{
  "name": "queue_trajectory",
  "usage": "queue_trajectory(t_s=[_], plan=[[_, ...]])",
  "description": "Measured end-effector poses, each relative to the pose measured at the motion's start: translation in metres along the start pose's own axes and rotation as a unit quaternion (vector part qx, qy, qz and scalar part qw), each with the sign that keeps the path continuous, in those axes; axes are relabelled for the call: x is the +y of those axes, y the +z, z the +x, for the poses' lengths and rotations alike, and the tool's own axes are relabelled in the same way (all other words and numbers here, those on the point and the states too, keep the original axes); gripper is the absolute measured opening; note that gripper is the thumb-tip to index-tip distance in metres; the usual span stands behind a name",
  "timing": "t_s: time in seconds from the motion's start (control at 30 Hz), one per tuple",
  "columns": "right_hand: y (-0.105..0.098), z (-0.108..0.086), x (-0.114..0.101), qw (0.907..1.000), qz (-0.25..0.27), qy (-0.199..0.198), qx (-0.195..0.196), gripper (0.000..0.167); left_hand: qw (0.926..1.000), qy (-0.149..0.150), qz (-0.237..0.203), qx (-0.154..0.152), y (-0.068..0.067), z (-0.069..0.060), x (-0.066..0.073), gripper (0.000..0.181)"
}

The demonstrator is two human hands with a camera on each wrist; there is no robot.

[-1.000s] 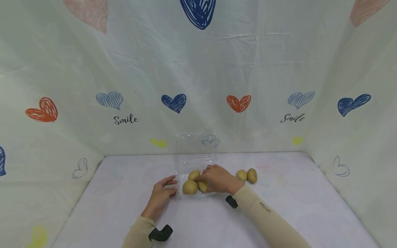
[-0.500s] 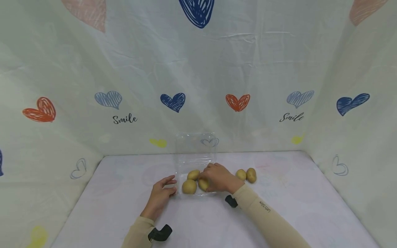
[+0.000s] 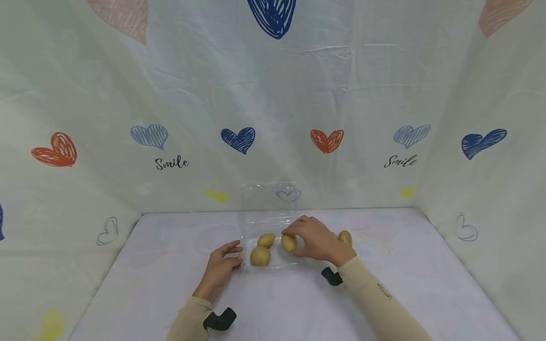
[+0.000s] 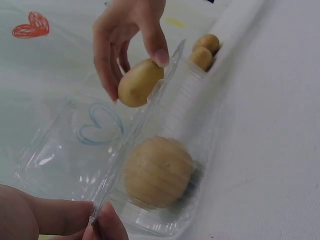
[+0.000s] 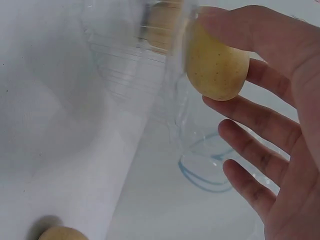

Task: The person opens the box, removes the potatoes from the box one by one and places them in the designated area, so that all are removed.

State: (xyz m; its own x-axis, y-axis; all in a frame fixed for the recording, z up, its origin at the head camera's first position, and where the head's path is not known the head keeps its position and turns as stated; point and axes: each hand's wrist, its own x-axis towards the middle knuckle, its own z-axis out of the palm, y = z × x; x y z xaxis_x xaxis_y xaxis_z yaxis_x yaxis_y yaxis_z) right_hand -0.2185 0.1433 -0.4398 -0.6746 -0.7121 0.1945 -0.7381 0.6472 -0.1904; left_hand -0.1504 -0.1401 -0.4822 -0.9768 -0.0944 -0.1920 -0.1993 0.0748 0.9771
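Worktop [image 3: 162, 270] stretches from its slanting left edge to the left hand [image 3: 220, 269], a broad stretch of white surface lying between them. That hand pinches the left rim of a clear container [image 3: 279, 259], whose lid [image 3: 266, 202] stands raised near the worktop's back edge. Inside, toward the container's front left corner, sits a large round potato [image 3: 260, 256], with a smaller potato [image 3: 266, 240] just behind it. The right hand [image 3: 314, 239] holds an oval potato [image 3: 289, 243] between thumb and fingers over the container's right part; whether it touches the plastic I cannot tell. Farther right, a long potato [image 3: 345, 237] lies on the worktop, and white surface runs on to the right edge.

The head view nearly hides a rounder loose potato [image 4: 201, 58] behind the right hand; the left wrist view shows it next to the long one. That view also reveals the left thumb and finger on either side of the rim. Only the right wrist view shows the right hand's remaining fingers spread apart.
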Motion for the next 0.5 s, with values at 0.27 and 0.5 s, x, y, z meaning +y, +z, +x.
queue_trajectory(t_s=[0.27,0.5], plan=[[-0.017,-0.023,0.011,0.9989,0.01,0.016,0.042,0.052,1.0,-0.002,-0.003,-0.002,-0.001,0.0,0.0,0.052],[-0.021,-0.043,0.023,0.9967,0.009,0.046,0.066,0.052,1.0,-0.007,0.005,-0.001,0.0,0.001,0.0,0.053]])
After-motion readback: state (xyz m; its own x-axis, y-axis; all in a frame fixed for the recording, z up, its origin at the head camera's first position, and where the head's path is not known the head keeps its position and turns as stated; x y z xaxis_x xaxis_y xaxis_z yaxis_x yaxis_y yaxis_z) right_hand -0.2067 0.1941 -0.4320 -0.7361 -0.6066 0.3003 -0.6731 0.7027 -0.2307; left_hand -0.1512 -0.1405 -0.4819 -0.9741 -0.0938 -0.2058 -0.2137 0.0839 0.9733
